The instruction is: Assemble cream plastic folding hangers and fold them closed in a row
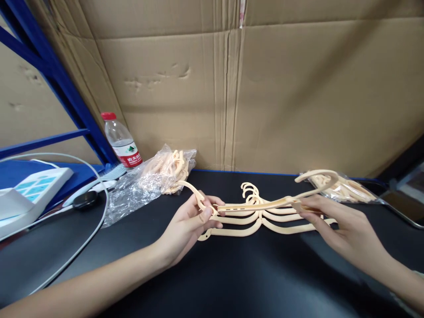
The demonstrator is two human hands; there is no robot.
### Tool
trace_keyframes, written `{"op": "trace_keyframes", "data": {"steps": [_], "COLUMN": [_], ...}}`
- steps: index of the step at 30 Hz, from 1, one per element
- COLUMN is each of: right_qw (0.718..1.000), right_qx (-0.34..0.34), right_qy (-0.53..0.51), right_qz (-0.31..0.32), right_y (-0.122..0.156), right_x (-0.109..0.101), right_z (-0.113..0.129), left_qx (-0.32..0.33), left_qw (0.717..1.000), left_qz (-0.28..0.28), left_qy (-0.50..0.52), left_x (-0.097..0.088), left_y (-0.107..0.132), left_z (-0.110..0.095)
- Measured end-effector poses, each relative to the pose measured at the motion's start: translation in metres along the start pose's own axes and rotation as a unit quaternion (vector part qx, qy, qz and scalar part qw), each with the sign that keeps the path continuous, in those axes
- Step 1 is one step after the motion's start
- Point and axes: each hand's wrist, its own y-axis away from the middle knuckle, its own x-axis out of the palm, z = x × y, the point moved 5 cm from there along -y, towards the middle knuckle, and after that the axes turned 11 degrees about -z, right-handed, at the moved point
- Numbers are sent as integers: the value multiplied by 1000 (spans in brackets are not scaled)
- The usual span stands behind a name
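My left hand (188, 221) is closed, pinching a small curved beige hook piece (192, 187) between thumb and fingers. The piece meets the left end of a beige plastic hanger part (255, 206); whether the two are joined I cannot tell. My right hand (344, 223) is closed around the right end of that part, near its large open hook (326, 176). Behind and below it, several beige hangers (238, 232) lie overlapped on the black table, their hooks pointing away from me. My fingers hide parts of both gripped ends.
A clear bag (165, 170) of beige parts sits at the back left beside a red-capped water bottle (124, 143). Another bag (344, 187) lies back right. A white cable (106, 198) loops at left near a white device (36, 194). Cardboard (172, 88) stands behind the black table (232, 274).
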Motion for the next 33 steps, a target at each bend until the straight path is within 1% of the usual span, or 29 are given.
{"op": "trace_keyframes", "data": {"steps": [3,9,14,21,24,29,33], "right_qw": [1000,999,998,999,1000,1000,1000], "right_qx": [-20,-46,-57,-31,-21,-3,-18], "right_qy": [-1,-4,-6,-18,-17,-2,6], "right_qz": [0,-2,-6,14,11,2,-5], "right_y": [1,2,3,1,4,13,15], "right_x": [-1,1,1,2,3,5,6], "right_z": [1,3,2,6,4,-3,0], "left_qx": [-15,-19,-39,-62,-54,-42,-34], "left_qw": [1000,1000,999,998,998,999,999], "left_qz": [16,22,22,11,7,17,22], "left_qy": [3,2,14,14,14,10,-16], "left_x": [2,0,-1,0,1,2,0], "left_y": [1,0,-1,1,2,3,4], "left_z": [2,1,3,6,7,9,10]}}
